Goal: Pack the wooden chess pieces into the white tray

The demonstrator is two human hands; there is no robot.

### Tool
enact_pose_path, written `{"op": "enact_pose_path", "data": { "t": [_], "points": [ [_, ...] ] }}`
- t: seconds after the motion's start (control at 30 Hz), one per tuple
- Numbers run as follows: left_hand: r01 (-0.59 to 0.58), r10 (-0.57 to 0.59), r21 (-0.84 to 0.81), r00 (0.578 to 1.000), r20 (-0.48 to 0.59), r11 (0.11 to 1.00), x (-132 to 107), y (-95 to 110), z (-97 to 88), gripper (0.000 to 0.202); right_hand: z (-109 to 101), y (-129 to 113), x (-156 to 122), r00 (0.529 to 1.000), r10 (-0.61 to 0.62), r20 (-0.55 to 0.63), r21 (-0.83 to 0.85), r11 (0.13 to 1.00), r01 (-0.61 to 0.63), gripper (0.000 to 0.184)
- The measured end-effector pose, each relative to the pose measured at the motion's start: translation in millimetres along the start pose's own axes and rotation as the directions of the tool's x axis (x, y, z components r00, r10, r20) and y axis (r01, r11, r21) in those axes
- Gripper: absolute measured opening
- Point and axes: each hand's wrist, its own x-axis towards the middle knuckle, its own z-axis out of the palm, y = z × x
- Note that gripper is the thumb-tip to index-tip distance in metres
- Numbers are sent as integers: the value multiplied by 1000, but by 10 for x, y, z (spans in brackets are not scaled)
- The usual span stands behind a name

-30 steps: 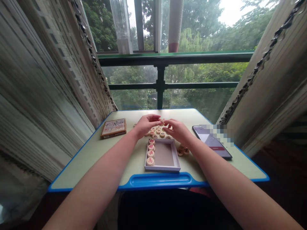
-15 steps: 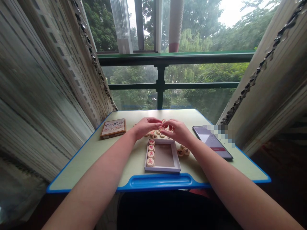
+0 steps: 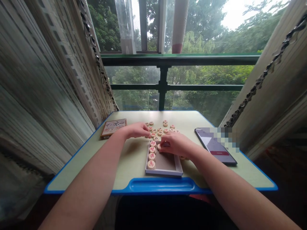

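Observation:
A shallow white box lies on the table with a column of round wooden Chinese chess pieces along its left side, red characters facing up. My right hand reaches over its far part, thumb and fingers pinching a chess piece beside the top of that column. Left of the box's far corner, my left hand has its fingers curled down among loose pieces; its fingertips are partly hidden, so what they hold cannot be made out. Several loose chess pieces lie scattered beyond the box.
A decorated box lid rests at the table's left. On the right lies a phone. More pieces sit partly hidden under my right wrist. The table has a blue rim and a front trough; curtains flank it.
My hands have parted from over the loose pieces. The right came nearer, bringing a chess piece into the box; the left moved left and lower.

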Motion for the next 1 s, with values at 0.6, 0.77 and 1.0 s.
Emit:
{"op": "enact_pose_path", "data": {
  "t": [0.6, 0.77, 1.0],
  "points": [
    [10, -19, 86, 995, 101, 996, -9, 97, 83, 24, -12, -32, -16, 999, -39, -24, -26, 999, 38, 17],
    [6, -17, 112, 995, 99, 994, -14, 101, 91, 20, -2, -45, -9, 998, -59, -17, 2, 998, 59, 15],
    [-70, 63, 101, 996, 65, 992, 2, 95, 100, 22, -29, -14, -14, 998, -46, -49, 47, 998, 48, 18]
  ]
}}
